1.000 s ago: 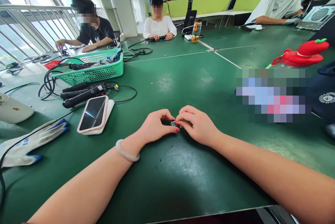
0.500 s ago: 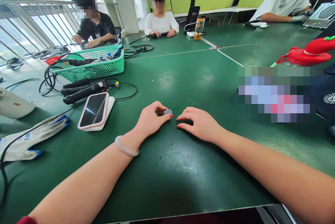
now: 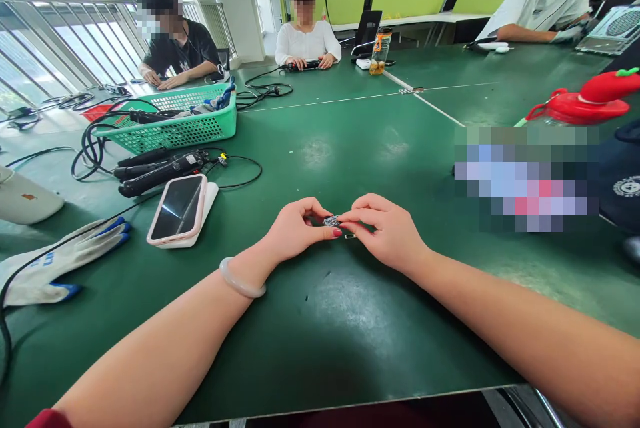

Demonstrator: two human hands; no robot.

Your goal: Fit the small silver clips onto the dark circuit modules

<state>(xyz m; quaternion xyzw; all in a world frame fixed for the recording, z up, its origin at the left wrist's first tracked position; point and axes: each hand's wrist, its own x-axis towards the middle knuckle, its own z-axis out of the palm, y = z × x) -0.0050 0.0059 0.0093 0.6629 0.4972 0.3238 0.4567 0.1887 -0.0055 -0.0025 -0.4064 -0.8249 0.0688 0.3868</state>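
Note:
Just above the green table [image 3: 380,321], a small silvery piece with a dark pattern [image 3: 331,221] sits between the thumb and fingers of my left hand [image 3: 295,231]. It is too small for me to tell its kind. My right hand [image 3: 393,231] is closed in a pinch at the right end of that same piece, fingertips touching it. Below the right fingertips lies a small, thin rectangular piece with a pale outline [image 3: 350,236]. A pale bangle [image 3: 240,279] circles my left wrist.
To the left are a phone [image 3: 177,208] on a white box, black hair-straightener-like tools [image 3: 160,175], a green basket [image 3: 175,135] with cables, and a work glove [image 3: 75,258]. A red pepper-shaped item [image 3: 585,101] lies right. Three people sit around the table; a bottle [image 3: 380,51] stands far back.
My right fingers have closed and come left to meet the silvery piece. My left hand has shifted slightly right with it. The small rectangular piece now shows below my right fingers.

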